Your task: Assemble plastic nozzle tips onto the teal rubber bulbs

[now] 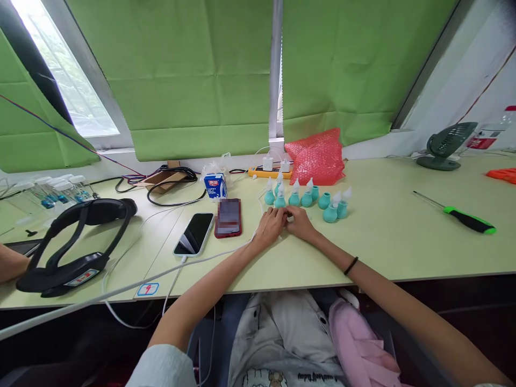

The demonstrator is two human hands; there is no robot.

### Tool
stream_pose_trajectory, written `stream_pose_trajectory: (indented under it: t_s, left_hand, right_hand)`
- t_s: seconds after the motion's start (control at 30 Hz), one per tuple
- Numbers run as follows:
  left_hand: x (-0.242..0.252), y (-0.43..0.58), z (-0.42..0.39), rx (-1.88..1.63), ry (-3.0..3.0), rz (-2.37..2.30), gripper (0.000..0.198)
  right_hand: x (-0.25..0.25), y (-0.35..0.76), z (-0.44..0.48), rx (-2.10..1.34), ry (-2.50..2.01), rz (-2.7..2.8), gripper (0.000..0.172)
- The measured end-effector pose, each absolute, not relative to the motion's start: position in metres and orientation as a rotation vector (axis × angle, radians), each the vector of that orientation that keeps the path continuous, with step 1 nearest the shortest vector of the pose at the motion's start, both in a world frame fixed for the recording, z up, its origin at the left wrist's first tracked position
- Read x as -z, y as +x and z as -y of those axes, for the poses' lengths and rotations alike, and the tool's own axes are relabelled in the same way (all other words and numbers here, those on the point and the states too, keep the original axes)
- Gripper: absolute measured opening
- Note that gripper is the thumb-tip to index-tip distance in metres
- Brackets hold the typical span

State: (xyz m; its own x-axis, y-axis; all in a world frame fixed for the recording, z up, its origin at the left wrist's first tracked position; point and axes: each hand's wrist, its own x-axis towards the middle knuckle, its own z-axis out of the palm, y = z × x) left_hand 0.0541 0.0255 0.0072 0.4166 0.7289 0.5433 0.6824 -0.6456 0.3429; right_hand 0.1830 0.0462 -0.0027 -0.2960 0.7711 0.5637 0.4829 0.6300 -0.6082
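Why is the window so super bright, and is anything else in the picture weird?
In the head view, the window at upper left is washed out, probably by daylight; same head view, blocky squares cover part of the red phone; also there, what the left hand and right hand touch is too hidden to tell.

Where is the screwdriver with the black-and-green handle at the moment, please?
In the head view, the screwdriver lies on the right side of the table, in front of the small fan and right of the teal bulbs.
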Motion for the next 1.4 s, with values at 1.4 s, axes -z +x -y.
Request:
stream_pose_trajectory:
  t_s: [1.4]
  left_hand:
    - [-0.008,0.034,-0.04,-0.909,2.147,-1.255,0.025]
  right_hand:
    - [-0.017,0.208,-0.057,-1.325,-0.883,1.388,0.027]
